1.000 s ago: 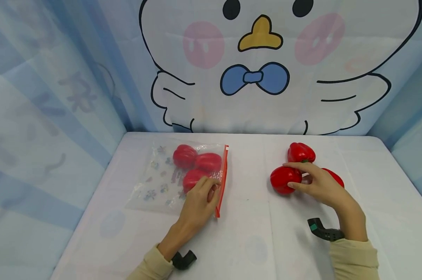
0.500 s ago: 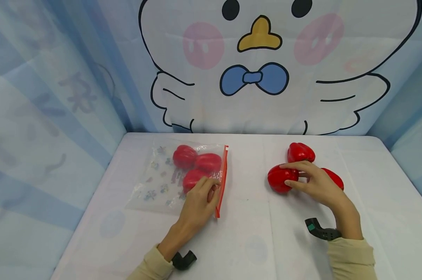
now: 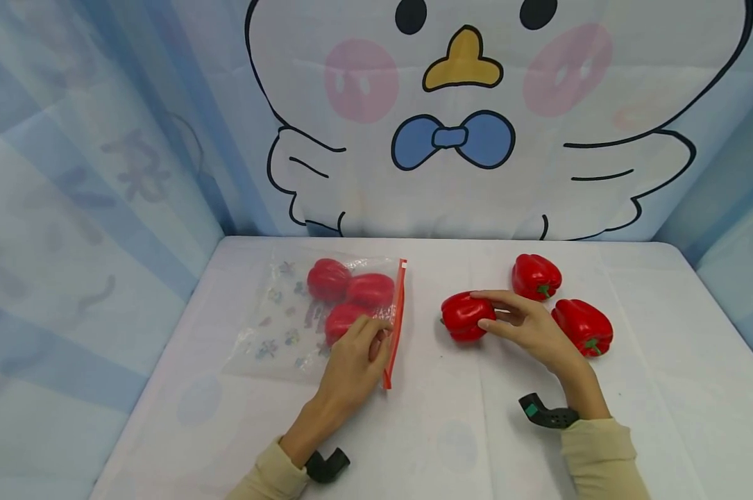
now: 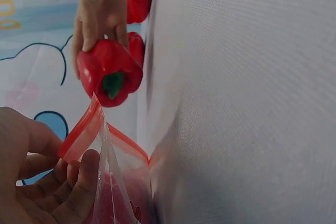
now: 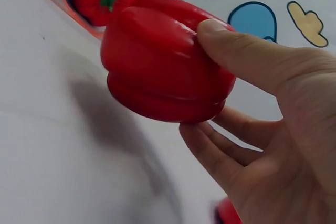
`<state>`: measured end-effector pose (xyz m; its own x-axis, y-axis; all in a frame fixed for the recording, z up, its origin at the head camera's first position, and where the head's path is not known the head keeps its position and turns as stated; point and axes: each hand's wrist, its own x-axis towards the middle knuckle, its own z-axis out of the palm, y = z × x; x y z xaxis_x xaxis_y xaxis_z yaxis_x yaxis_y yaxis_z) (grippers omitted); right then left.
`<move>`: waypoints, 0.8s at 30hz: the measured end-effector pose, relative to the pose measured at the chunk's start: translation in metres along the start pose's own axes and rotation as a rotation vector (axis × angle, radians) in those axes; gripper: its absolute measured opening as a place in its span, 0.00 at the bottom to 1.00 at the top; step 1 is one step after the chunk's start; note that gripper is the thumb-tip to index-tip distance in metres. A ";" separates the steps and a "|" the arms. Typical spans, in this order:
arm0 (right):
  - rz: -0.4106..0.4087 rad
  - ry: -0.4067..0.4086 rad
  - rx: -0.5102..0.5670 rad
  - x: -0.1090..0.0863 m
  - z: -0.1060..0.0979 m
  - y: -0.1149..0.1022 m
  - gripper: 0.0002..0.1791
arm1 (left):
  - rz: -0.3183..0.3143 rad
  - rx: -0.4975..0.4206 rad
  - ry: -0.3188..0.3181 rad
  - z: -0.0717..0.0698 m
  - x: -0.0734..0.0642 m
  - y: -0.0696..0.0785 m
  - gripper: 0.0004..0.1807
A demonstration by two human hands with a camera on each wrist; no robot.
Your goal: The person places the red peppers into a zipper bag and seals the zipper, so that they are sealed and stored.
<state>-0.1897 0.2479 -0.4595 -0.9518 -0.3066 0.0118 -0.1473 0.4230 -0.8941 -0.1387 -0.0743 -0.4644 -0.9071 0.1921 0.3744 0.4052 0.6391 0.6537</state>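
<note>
Bag (image 3: 289, 326) mouth parted; slip risks noted

Your right grip (image 3: 526, 323) pinches one red pepper (image 3: 460, 318) above the desk (image 3: 438, 430), between the two loose peppers (image 3: 581, 325) and the bag. Your left grip (image 3: 354, 361) pinches the bag's red rim (image 3: 399, 298). Glossy skin could let the pepper slip; a lost rim would likely let the mouth sag shut. Three bagged peppers (image 3: 371, 288) lie near the mouth; jostling could roll one out.

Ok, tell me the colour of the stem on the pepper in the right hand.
The stem is green, clearest in the left wrist view.
</note>
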 end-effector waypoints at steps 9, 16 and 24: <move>-0.070 -0.032 0.143 0.010 0.022 0.001 0.36 | -0.009 0.008 -0.014 -0.001 0.001 0.002 0.11; -0.035 -0.017 0.157 0.016 0.042 -0.002 0.38 | -0.017 0.011 -0.018 0.000 0.001 0.002 0.12; -0.088 -0.046 0.178 0.020 0.066 -0.010 0.40 | -0.001 0.009 -0.001 0.001 0.000 0.000 0.13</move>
<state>-0.1893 0.1814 -0.4799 -0.9235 -0.3758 0.0767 -0.1758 0.2369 -0.9555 -0.1388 -0.0739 -0.4647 -0.9077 0.1922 0.3730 0.4031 0.6461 0.6481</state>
